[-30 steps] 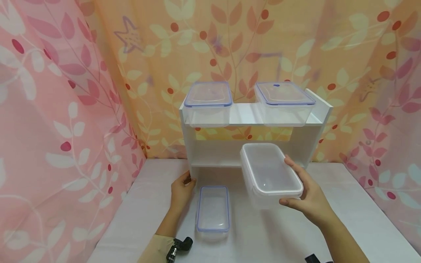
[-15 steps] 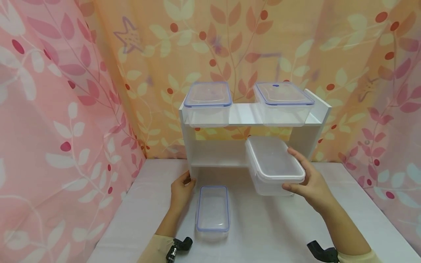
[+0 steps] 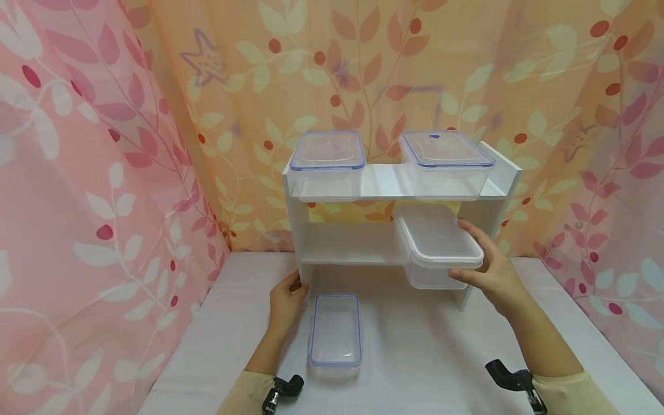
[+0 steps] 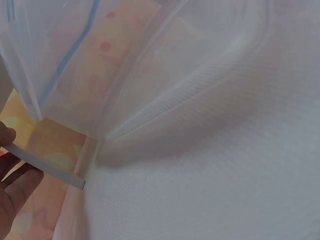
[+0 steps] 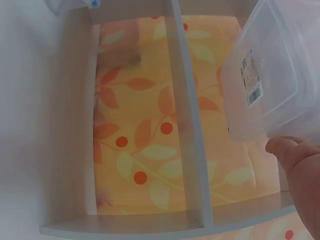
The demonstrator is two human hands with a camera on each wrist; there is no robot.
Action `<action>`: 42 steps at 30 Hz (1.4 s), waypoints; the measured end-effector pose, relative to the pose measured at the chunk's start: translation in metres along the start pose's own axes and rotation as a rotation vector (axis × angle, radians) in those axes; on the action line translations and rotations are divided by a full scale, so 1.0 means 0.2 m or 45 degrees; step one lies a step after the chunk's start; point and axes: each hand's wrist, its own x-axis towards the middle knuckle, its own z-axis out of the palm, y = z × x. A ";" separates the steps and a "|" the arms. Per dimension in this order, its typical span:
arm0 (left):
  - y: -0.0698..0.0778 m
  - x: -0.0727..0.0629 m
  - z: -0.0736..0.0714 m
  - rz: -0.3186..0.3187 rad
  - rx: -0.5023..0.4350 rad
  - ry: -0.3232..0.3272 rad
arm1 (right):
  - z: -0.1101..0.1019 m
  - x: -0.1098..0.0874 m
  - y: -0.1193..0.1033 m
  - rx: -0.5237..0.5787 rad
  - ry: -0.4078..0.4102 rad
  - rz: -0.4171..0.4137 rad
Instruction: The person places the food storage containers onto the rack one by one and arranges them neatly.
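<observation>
My right hand (image 3: pixel 495 274) grips a clear food container (image 3: pixel 441 236) with a translucent white-rimmed lid by its right end. Fingers lie along the far side, thumb at the near edge. The container is level with the middle board of the white shelf unit (image 3: pixel 353 245), its back part within the right half of that opening. A barcode label (image 5: pixel 254 95) shows on the container in the right wrist view. At the unit's lower left, my left hand (image 3: pixel 287 300) pinches the side panel; the left wrist view shows fingers (image 4: pixel 22 187) on both faces of the panel edge (image 4: pixel 50 167).
Two blue-rimmed containers, a left one (image 3: pixel 328 164) and a right one (image 3: pixel 448 164), stand on the unit's top board. Another blue-rimmed container (image 3: pixel 336 331) rests on the white tablecloth (image 3: pixel 404 369) in front. Floral curtains (image 3: pixel 233 115) enclose the back and sides.
My right hand has carried the white-lidded container up and away from me, slightly right, into the opening above the middle board. The left hand stays on the side panel.
</observation>
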 end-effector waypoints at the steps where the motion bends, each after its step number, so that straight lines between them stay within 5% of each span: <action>1: 0.00 0.00 0.00 0.006 0.001 0.001 | -0.01 0.01 0.00 0.006 -0.003 -0.001; 13: 0.00 0.00 0.00 0.042 0.018 0.008 | -0.06 0.08 0.05 -0.078 0.058 0.027; 20: -0.01 0.00 0.00 -0.021 0.053 0.005 | -0.08 0.13 0.08 -0.231 0.088 0.086; 42: -0.02 0.01 0.00 -0.024 0.047 0.013 | -0.12 0.24 0.19 -0.216 0.075 0.149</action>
